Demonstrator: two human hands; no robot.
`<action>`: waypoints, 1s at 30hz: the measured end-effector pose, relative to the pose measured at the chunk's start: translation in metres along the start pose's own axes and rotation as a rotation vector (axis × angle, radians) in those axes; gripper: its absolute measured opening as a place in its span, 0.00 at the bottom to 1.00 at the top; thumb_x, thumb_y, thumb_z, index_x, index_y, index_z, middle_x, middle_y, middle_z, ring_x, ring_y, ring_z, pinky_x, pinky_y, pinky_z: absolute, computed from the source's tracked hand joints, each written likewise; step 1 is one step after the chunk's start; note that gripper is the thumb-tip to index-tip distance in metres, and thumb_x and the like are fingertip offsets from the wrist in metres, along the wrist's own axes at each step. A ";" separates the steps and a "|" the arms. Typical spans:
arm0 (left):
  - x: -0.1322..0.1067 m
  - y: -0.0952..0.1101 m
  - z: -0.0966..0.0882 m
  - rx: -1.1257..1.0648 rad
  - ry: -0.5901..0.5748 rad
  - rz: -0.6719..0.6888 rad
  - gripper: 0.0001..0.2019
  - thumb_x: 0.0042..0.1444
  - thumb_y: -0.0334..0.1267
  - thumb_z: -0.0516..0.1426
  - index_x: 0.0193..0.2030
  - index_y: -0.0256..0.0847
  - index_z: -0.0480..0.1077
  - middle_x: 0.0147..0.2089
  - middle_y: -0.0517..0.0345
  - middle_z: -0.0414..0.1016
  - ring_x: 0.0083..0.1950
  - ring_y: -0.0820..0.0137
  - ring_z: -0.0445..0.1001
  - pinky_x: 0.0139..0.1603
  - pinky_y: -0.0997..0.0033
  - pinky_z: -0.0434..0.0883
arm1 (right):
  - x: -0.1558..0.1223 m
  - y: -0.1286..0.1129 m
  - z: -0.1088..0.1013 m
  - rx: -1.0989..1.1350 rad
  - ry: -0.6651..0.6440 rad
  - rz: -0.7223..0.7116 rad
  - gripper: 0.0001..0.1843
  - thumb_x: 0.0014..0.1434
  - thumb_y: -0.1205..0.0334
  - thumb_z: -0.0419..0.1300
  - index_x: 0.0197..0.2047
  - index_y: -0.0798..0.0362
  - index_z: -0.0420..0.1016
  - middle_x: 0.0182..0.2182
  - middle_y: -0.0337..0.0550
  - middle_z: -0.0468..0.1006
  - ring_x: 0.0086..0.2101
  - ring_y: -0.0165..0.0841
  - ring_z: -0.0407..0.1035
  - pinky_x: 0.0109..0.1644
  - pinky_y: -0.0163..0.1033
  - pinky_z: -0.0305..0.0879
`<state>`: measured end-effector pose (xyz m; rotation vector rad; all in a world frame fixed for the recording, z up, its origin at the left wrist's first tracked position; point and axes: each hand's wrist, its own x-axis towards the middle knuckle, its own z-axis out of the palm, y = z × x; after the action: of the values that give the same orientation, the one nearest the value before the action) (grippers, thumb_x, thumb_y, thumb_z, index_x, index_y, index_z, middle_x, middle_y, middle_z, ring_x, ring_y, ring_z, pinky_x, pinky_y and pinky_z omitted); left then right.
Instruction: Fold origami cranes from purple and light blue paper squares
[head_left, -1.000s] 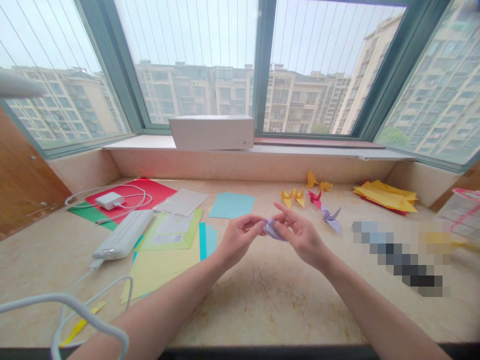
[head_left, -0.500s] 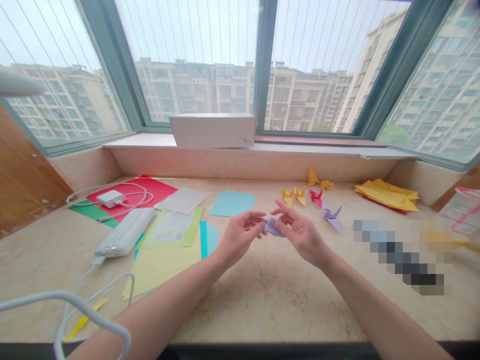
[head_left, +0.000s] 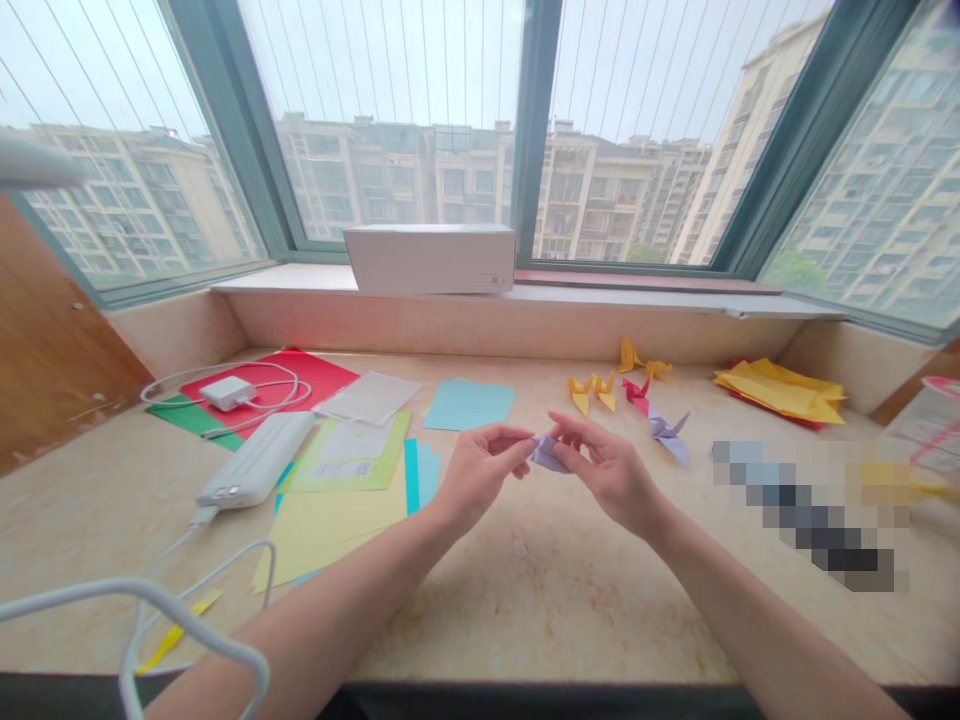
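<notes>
A small piece of folded purple paper [head_left: 551, 455] is held above the middle of the counter, between both hands. My left hand [head_left: 491, 462] pinches its left end between thumb and fingertips. On its right side, my right hand [head_left: 600, 460] grips it with the thumb low and the fingers curled over the top. Just beyond my right hand lie a purple paper crane [head_left: 667, 433], a red paper crane [head_left: 637, 396] and several yellow paper cranes [head_left: 591, 392]. The paper's exact folds are partly hidden by my fingers.
Light blue paper [head_left: 469, 404], pale yellow sheets [head_left: 337, 545] and red paper [head_left: 315, 378] lie to the left, near a white power bank [head_left: 259, 462] and looping cable [head_left: 202, 625]. Yellow folded paper [head_left: 780, 392] sits at right. A white box [head_left: 430, 260] stands on the sill.
The fingers of my right hand have closed down nearer to the purple paper. Both hands stay in nearly the same place, and the view has shifted slightly.
</notes>
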<state>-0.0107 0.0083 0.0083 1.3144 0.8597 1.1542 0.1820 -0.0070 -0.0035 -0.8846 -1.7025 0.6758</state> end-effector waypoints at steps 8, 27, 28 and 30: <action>-0.002 0.004 0.003 -0.097 -0.005 -0.070 0.13 0.50 0.42 0.67 0.37 0.33 0.77 0.28 0.54 0.80 0.28 0.73 0.74 0.34 0.73 0.72 | -0.002 -0.004 -0.002 -0.098 -0.005 -0.048 0.17 0.64 0.65 0.60 0.55 0.46 0.75 0.40 0.42 0.79 0.36 0.34 0.68 0.43 0.43 0.67; 0.000 -0.003 -0.002 0.055 -0.095 0.012 0.15 0.56 0.46 0.62 0.34 0.33 0.74 0.26 0.56 0.76 0.28 0.73 0.72 0.35 0.73 0.70 | -0.002 0.002 -0.001 0.142 -0.045 0.158 0.17 0.61 0.56 0.64 0.54 0.49 0.77 0.40 0.46 0.79 0.40 0.36 0.73 0.46 0.46 0.72; 0.000 -0.003 -0.002 0.061 -0.091 0.010 0.15 0.56 0.46 0.62 0.33 0.33 0.74 0.26 0.56 0.76 0.28 0.73 0.72 0.34 0.73 0.70 | -0.002 0.001 -0.001 0.104 -0.050 0.127 0.15 0.62 0.57 0.64 0.51 0.49 0.78 0.40 0.46 0.79 0.40 0.36 0.73 0.46 0.46 0.71; 0.000 -0.002 -0.002 0.065 -0.092 0.002 0.15 0.55 0.46 0.63 0.32 0.34 0.74 0.26 0.57 0.75 0.27 0.74 0.72 0.33 0.74 0.70 | -0.002 -0.001 -0.002 0.044 -0.062 0.057 0.11 0.62 0.59 0.63 0.47 0.50 0.80 0.42 0.47 0.79 0.41 0.38 0.73 0.46 0.47 0.70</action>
<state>-0.0124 0.0087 0.0057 1.4108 0.8340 1.0663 0.1840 -0.0090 -0.0030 -0.8922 -1.7157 0.7832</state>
